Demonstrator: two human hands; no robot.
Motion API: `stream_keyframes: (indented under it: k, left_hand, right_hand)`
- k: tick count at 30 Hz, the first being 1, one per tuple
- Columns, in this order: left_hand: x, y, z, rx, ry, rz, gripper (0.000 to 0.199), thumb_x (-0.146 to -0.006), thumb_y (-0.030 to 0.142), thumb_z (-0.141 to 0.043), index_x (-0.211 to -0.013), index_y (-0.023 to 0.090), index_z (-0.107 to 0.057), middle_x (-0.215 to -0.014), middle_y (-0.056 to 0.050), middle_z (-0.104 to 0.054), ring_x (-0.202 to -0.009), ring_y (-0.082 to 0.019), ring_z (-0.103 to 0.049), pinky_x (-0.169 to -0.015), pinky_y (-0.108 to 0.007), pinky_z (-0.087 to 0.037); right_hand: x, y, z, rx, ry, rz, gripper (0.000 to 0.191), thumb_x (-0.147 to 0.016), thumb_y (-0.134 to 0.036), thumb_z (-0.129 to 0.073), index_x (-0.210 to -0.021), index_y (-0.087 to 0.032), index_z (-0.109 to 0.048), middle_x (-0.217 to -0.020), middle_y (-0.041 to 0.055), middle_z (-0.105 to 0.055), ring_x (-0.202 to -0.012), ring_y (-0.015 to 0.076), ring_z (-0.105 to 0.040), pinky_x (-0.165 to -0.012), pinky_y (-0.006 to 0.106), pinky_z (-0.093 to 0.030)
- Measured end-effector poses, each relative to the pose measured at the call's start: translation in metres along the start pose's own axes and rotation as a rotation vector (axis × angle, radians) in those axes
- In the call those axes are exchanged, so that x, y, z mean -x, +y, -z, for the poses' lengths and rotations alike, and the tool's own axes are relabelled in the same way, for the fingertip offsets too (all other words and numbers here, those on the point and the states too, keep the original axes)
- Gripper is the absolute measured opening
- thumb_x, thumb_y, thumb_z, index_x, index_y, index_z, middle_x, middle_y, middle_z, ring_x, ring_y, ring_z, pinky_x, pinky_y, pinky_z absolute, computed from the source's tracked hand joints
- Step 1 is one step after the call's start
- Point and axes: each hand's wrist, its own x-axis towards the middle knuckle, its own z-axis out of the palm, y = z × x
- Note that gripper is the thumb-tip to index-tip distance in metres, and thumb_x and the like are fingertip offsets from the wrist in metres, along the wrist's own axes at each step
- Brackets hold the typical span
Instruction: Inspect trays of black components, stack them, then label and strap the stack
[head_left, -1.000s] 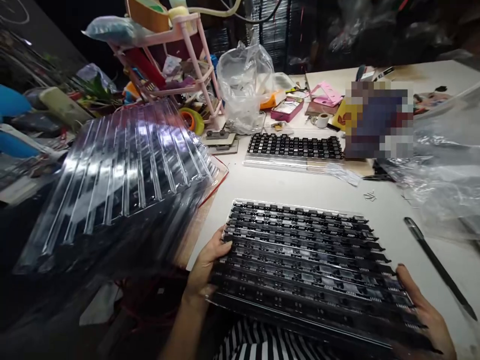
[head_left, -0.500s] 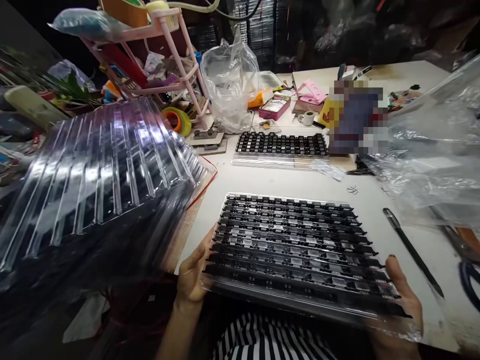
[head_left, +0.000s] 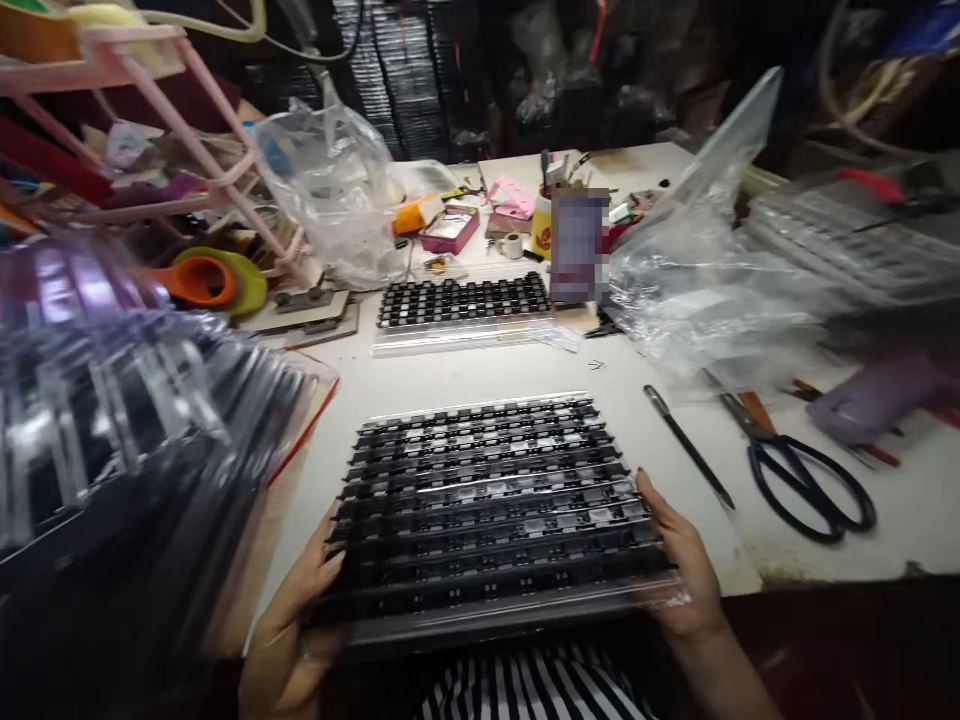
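A clear plastic tray filled with rows of small black parts is held between my two hands at the table's front edge. My left hand grips its left side, thumb on the rim. On the right side, my right hand holds the edge, its lower fingers hidden beneath. Farther back on the white table lies a second clear tray with similar black parts. The held tray is slightly blurred.
Stacked clear ridged trays stand at the left, below a pink rack. Scissors and a dark pen-like tool lie at the right. Plastic bags, a purple-pink box and a yellow cup are behind.
The view has turned right, so the table's things appear farther left and the scissors show fully. Both hands still hold the tray, which now looks tilted differently.
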Motion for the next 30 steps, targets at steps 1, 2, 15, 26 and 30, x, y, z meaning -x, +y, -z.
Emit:
stream_keyframes:
  k: [1, 2, 15, 26, 30]
  left_hand:
    - [-0.002, 0.000, 0.003, -0.012, 0.026, 0.005, 0.065, -0.080, 0.018, -0.054, -0.140, 0.034, -0.034, -0.125, 0.001, -0.060, -0.116, -0.024, -0.053, -0.102, -0.036, -0.041]
    - [-0.004, 0.000, 0.006, -0.019, 0.053, 0.002, 0.065, -0.080, 0.020, -0.055, -0.139, 0.035, -0.034, -0.125, 0.002, -0.060, -0.117, -0.024, -0.052, -0.103, -0.036, -0.040]
    - [-0.002, 0.001, -0.010, -0.016, 0.177, -0.084, 0.059, -0.081, 0.018, -0.047, -0.138, 0.030, -0.038, -0.117, 0.001, -0.064, -0.121, -0.021, -0.047, -0.107, -0.036, -0.030]
    - [-0.003, -0.002, -0.002, 0.041, 0.067, -0.069, 0.057, -0.084, 0.019, -0.048, -0.138, 0.035, -0.036, -0.123, 0.005, -0.060, -0.115, -0.018, -0.053, -0.105, -0.031, -0.035]
    - [-0.004, -0.004, -0.003, 0.060, 0.059, -0.076, 0.057, -0.084, 0.017, -0.047, -0.138, 0.033, -0.037, -0.126, 0.003, -0.059, -0.117, -0.018, -0.053, -0.106, -0.033, -0.035]
  right_hand:
    - [0.000, 0.000, -0.001, -0.006, -0.020, -0.014, 0.036, -0.092, -0.038, -0.042, -0.105, -0.017, -0.068, -0.097, 0.0067, -0.072, -0.100, 0.0226, -0.064, -0.099, 0.046, -0.042]
    - [-0.001, 0.000, -0.001, -0.013, -0.039, -0.021, 0.038, -0.092, -0.040, -0.041, -0.108, -0.017, -0.066, -0.099, 0.0069, -0.072, -0.101, 0.0226, -0.064, -0.099, 0.046, -0.042]
    - [-0.005, 0.002, 0.003, -0.072, -0.107, -0.034, 0.046, -0.095, -0.045, -0.032, -0.114, -0.017, -0.062, -0.104, 0.0076, -0.070, -0.102, 0.0210, -0.063, -0.099, 0.043, -0.041]
    - [-0.002, 0.001, -0.005, -0.023, -0.064, -0.011, 0.039, -0.093, -0.041, -0.040, -0.112, -0.017, -0.064, -0.098, 0.0070, -0.072, -0.093, 0.0203, -0.066, -0.095, 0.041, -0.044]
    - [-0.001, 0.001, -0.001, -0.019, -0.026, 0.043, 0.038, -0.092, -0.042, -0.040, -0.111, -0.019, -0.065, -0.099, 0.0068, -0.072, -0.095, 0.0218, -0.066, -0.096, 0.043, -0.044]
